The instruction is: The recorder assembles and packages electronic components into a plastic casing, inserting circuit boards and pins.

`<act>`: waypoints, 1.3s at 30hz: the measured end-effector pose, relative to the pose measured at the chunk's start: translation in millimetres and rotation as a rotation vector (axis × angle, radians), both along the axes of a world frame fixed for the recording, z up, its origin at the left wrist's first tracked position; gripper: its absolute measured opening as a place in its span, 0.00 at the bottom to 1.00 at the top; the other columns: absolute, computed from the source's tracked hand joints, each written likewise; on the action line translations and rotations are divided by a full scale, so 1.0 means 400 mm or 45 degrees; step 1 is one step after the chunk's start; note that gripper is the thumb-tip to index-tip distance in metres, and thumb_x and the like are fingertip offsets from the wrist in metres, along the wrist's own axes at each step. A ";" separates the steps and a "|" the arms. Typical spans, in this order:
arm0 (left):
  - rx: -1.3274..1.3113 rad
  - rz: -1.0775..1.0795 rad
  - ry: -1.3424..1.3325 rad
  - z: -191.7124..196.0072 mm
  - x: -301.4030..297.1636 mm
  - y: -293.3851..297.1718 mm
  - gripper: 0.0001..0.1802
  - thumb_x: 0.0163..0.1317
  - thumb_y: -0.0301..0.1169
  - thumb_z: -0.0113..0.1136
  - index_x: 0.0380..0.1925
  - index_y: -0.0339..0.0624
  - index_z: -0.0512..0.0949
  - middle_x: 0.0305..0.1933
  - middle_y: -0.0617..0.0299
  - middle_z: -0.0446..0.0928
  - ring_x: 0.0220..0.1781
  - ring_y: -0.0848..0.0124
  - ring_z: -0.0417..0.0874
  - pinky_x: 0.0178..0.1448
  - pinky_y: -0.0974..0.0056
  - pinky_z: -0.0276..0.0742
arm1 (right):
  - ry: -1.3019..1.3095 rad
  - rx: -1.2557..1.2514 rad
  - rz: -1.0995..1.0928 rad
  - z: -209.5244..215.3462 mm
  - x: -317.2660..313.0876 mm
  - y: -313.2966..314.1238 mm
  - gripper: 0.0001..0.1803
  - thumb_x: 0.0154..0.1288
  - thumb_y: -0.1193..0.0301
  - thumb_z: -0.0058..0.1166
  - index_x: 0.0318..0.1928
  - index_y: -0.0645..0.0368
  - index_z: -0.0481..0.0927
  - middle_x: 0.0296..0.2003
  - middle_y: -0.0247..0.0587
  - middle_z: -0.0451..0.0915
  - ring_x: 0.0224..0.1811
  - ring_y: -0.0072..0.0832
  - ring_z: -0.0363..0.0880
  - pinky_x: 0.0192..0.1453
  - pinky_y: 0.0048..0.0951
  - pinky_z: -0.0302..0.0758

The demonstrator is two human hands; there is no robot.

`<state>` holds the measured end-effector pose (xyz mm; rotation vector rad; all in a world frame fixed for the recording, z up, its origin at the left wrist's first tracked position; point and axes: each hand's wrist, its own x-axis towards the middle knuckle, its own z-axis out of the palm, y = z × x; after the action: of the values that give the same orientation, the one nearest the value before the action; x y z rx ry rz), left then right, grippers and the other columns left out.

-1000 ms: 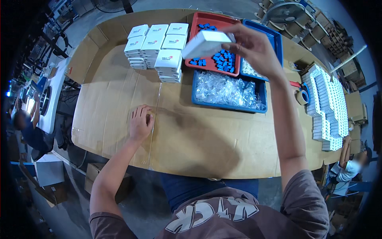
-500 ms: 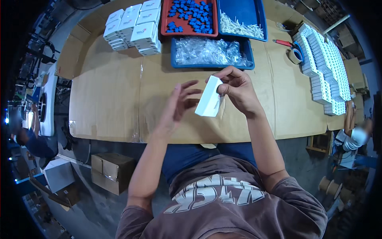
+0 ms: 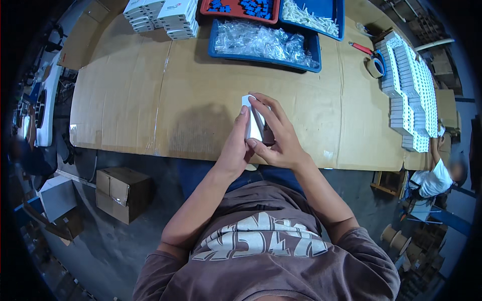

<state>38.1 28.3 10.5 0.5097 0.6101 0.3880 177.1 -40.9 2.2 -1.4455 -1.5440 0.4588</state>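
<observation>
A small white box (image 3: 254, 131) is held up in front of me, over the near part of the cardboard-covered table (image 3: 201, 90). My left hand (image 3: 236, 143) grips it along its left side, thumb pointing up the face. Around its right side curve the fingers of my right hand (image 3: 278, 133), with the thumb at the lower edge. Part of the box is hidden behind the fingers, and I cannot tell whether its flap is open.
Beyond my hands lies a blue tray (image 3: 215, 54) of clear plastic bags. Behind it are a red tray (image 3: 241, 14) of blue pieces and a blue tray (image 3: 341, 30) of white pieces. White boxes (image 3: 178, 17) stand stacked far left; more stacks (image 3: 409, 90), tape (image 3: 375, 67) and a red-handled cutter (image 3: 360, 48) lie right.
My left hand has come in from the left and taken hold of the box. The box, first in my right hand alone, is now upright between both hands, nearer to me. My view has shifted.
</observation>
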 end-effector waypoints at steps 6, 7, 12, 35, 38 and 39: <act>-0.036 -0.022 -0.007 -0.016 0.001 -0.034 0.30 0.81 0.56 0.44 0.69 0.48 0.70 0.58 0.63 0.78 0.57 0.71 0.83 0.61 0.62 0.82 | -0.153 0.222 0.002 -0.043 0.014 -0.019 0.44 0.60 0.56 0.68 0.72 0.65 0.71 0.66 0.65 0.70 0.64 0.59 0.76 0.67 0.50 0.75; -0.047 -0.011 0.023 0.000 0.007 -0.040 0.29 0.81 0.57 0.43 0.66 0.48 0.71 0.54 0.65 0.79 0.53 0.74 0.84 0.54 0.66 0.83 | -0.185 0.225 0.029 -0.046 0.024 -0.022 0.44 0.60 0.56 0.67 0.72 0.66 0.71 0.65 0.66 0.71 0.63 0.59 0.77 0.66 0.50 0.76; -0.017 0.019 0.043 0.010 0.012 -0.052 0.29 0.82 0.57 0.43 0.64 0.46 0.71 0.49 0.66 0.79 0.47 0.77 0.83 0.47 0.68 0.82 | -0.235 0.307 -0.001 -0.065 0.023 -0.020 0.41 0.68 0.53 0.59 0.71 0.71 0.70 0.65 0.67 0.73 0.64 0.60 0.77 0.66 0.49 0.77; 0.067 0.193 0.168 -0.013 0.014 -0.077 0.27 0.83 0.54 0.42 0.64 0.46 0.72 0.50 0.70 0.77 0.47 0.83 0.80 0.47 0.70 0.78 | -0.210 0.340 -0.017 -0.101 -0.018 -0.014 0.37 0.83 0.53 0.36 0.70 0.78 0.69 0.64 0.74 0.74 0.68 0.64 0.76 0.70 0.50 0.75; 0.117 0.211 0.161 -0.033 0.014 -0.083 0.27 0.82 0.54 0.42 0.63 0.46 0.72 0.49 0.69 0.77 0.46 0.82 0.80 0.46 0.70 0.79 | -0.180 0.328 -0.013 -0.098 -0.021 -0.015 0.37 0.84 0.52 0.35 0.70 0.79 0.69 0.64 0.75 0.74 0.68 0.64 0.76 0.71 0.50 0.74; 0.145 0.224 0.168 -0.038 0.016 -0.084 0.27 0.82 0.55 0.42 0.63 0.45 0.72 0.49 0.69 0.77 0.46 0.81 0.80 0.46 0.71 0.79 | -0.166 0.334 -0.008 -0.100 -0.020 -0.017 0.37 0.84 0.52 0.34 0.70 0.79 0.69 0.64 0.74 0.74 0.68 0.65 0.76 0.71 0.51 0.74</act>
<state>44.6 -5.2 -4.7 0.5961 0.7665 0.5609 169.2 -47.7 -37.9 -1.2960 -1.6348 0.1529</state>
